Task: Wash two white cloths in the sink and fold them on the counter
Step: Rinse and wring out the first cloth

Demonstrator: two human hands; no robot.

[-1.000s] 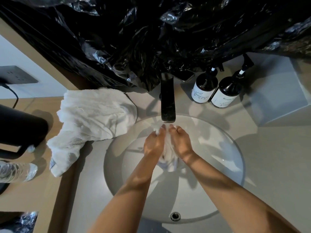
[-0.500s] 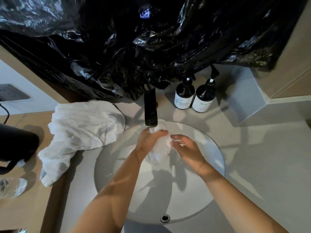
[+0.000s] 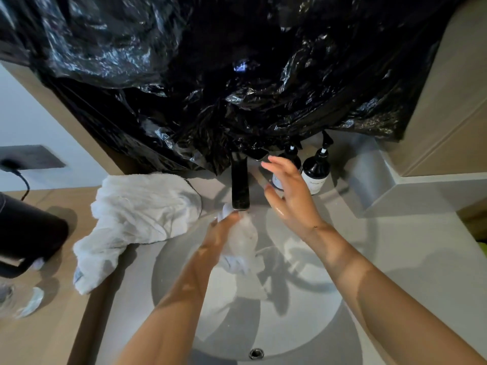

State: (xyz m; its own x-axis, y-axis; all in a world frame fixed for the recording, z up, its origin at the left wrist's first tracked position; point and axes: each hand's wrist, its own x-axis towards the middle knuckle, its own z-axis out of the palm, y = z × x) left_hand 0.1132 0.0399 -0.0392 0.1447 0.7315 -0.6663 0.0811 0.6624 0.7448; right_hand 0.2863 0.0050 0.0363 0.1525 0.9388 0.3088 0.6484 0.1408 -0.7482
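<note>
My left hand (image 3: 222, 231) grips a wet, bunched white cloth (image 3: 241, 246) over the round white sink (image 3: 303, 325), directly beneath the black faucet spout (image 3: 239, 184). My right hand (image 3: 288, 196) is raised to the right of the spout with fingers spread, holding nothing, its fingertips close to the faucet handle (image 3: 259, 154). A second white cloth (image 3: 137, 217) lies crumpled on the counter to the left of the sink, apart from both hands.
Two dark pump bottles (image 3: 315, 172) stand behind the sink, partly hidden by my right hand. Black plastic sheeting (image 3: 237, 75) hangs above the faucet. A black appliance (image 3: 29, 238) and a clear plastic bottle (image 3: 23, 301) sit at the far left.
My right hand has let go of the cloth and risen toward the faucet handle. My left hand keeps the cloth under the spout. The view has tilted upward.
</note>
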